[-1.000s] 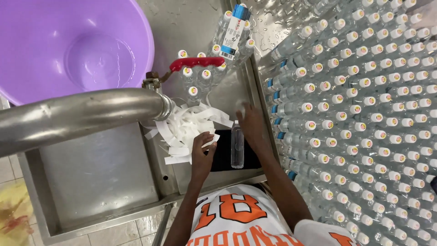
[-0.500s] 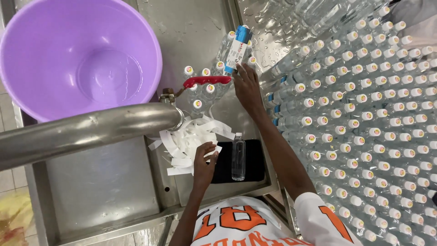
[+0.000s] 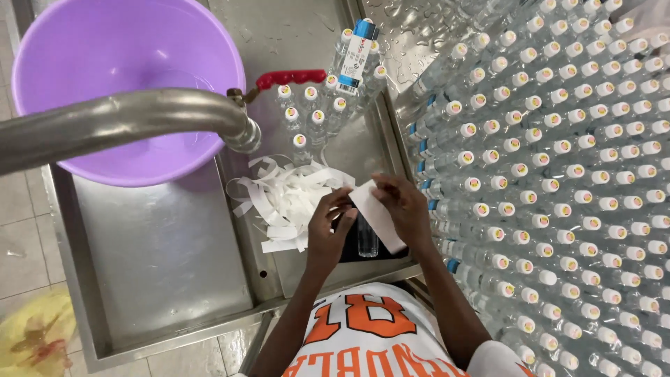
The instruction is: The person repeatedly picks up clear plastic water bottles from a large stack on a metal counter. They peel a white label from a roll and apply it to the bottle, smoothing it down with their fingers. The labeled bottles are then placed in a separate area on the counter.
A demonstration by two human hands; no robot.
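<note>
A white paper label strip (image 3: 377,215) is pinched between both hands above the steel desk (image 3: 160,251), its long axis running diagonally from upper left, near the left hand (image 3: 329,234), down to the lower right under the right hand (image 3: 405,209). The left hand's fingertips close on the strip's upper end; the right hand grips it along the far edge, fingers curled over. It looks thin, light and floppy, likely to crease or tear if pulled hard, and possibly clingy given the water drops on the steel nearby, so the ends or edges seem the sensible places to hold it. Directly beneath the strip, a small clear bottle (image 3: 367,241) stands on a dark pad, partly hidden by the hands. Just to the left lies a loose heap of white strips (image 3: 286,199). Beyond that, a cluster of capped bottles (image 3: 314,115) stands by a red-handled tap (image 3: 289,78), under a steel pipe (image 3: 125,126), with a purple basin (image 3: 105,42) behind. To the right, rows of capped bottles (image 3: 558,174) fill the surface.
</note>
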